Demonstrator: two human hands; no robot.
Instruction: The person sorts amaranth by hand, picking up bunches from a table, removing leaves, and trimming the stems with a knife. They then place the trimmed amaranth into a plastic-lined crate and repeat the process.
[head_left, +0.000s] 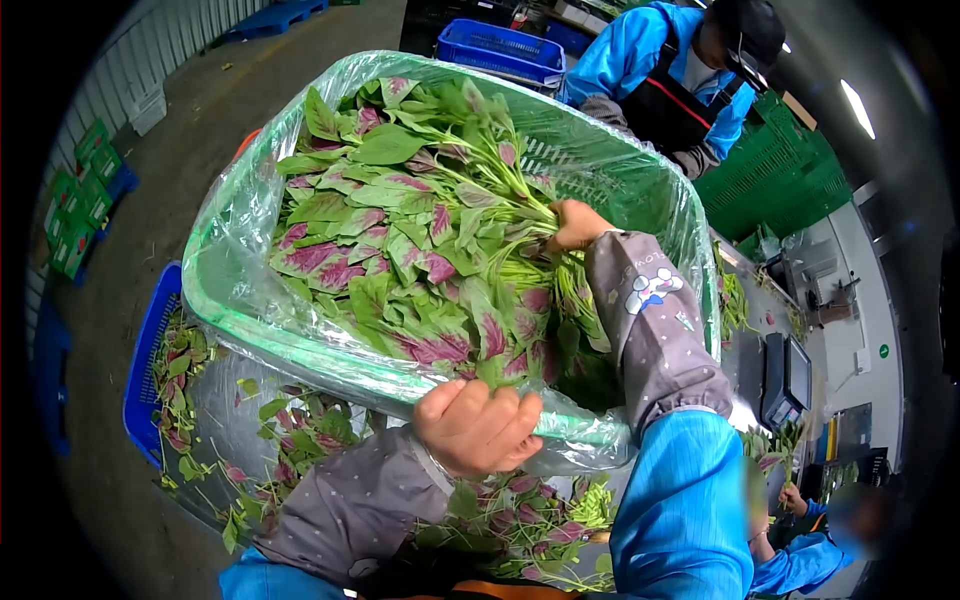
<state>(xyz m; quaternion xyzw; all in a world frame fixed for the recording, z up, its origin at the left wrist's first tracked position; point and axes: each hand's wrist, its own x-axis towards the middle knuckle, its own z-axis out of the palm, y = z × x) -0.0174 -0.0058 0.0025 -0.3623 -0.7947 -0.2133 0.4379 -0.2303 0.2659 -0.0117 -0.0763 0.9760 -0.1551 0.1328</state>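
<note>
A green plastic crate (300, 350) lined with clear film stands tilted before me, heaped with red-and-green amaranth leaves (400, 230). My left hand (480, 425) is closed over the crate's near rim, fingers wrapped round the film-covered edge. Inside the crate, my right hand (580, 225) grips a bunch of amaranth stems (525, 200), whose leaves point to the far left. More stems lie just below that hand. Part of the crate's right side is hidden behind my right sleeve (655, 310).
Loose amaranth (310, 440) litters the metal table (225, 400) under the crate. A blue crate (150, 360) stands at left, another blue basket (500, 50) at the back. A person in blue (640, 60) works beyond the crate; another person (800, 560) is at lower right. A scale (787, 380) stands at right.
</note>
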